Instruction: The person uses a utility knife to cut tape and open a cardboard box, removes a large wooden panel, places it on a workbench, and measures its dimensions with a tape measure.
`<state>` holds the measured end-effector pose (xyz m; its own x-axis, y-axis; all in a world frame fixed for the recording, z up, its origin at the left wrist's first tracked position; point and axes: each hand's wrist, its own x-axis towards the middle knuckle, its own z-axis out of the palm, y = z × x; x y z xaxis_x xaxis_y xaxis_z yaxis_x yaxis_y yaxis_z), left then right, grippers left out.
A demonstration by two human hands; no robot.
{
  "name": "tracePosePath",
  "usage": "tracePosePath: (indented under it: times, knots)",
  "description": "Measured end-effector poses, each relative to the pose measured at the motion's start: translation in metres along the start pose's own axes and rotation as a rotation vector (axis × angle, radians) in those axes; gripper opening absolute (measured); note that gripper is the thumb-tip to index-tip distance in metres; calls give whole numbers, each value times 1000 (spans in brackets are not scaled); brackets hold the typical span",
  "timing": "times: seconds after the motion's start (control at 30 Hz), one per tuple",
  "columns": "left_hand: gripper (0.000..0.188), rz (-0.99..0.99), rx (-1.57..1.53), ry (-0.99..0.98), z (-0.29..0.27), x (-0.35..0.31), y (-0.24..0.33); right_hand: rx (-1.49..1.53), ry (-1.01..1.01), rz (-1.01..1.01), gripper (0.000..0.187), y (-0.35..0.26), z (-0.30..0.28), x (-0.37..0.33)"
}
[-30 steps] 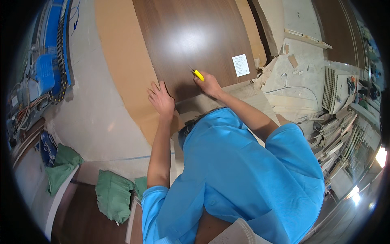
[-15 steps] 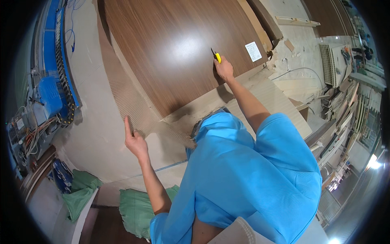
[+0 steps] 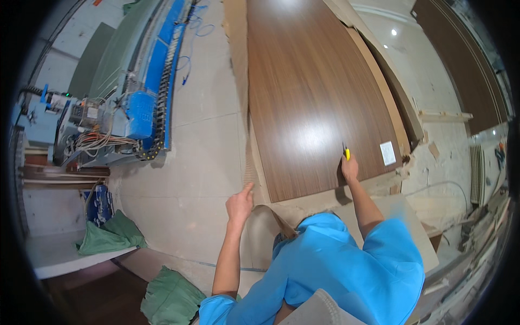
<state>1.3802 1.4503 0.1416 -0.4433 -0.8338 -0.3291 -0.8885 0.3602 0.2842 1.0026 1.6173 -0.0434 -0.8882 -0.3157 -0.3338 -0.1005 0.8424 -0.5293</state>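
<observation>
Gripping a yellow cutter [image 3: 347, 155] in the right hand [image 3: 351, 167], blade pointing away from the body, over the wood-grain panel [image 3: 314, 108] spread ahead of and between both hands; hard to tell contact from a gap at the blade. Closed, by the look of it, on the folded edge of the cardboard wrap [image 3: 249, 172] with the left hand [image 3: 239, 206], just beside the panel's near-left corner. Already bare over most of the visible top face; still bordered by cardboard along both long sides. Probably hampered by cardboard curling beside the left hand. Flanked by a blue machine [image 3: 142, 115] ahead and left of the left hand, green bundles [image 3: 172, 295] behind it, and a white label [image 3: 388, 153] beyond the right.
</observation>
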Motion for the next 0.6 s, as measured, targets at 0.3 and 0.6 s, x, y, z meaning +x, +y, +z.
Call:
tracePosePath:
  times: [0.3,0.6]
  knots:
    - [35,-38,-111,95,2,-8,-28,595,-348,-349,35,-175,46,-62]
    - [38,163,-547,99,26,27,-145,230,-247,-682,54,-407,161,-154]
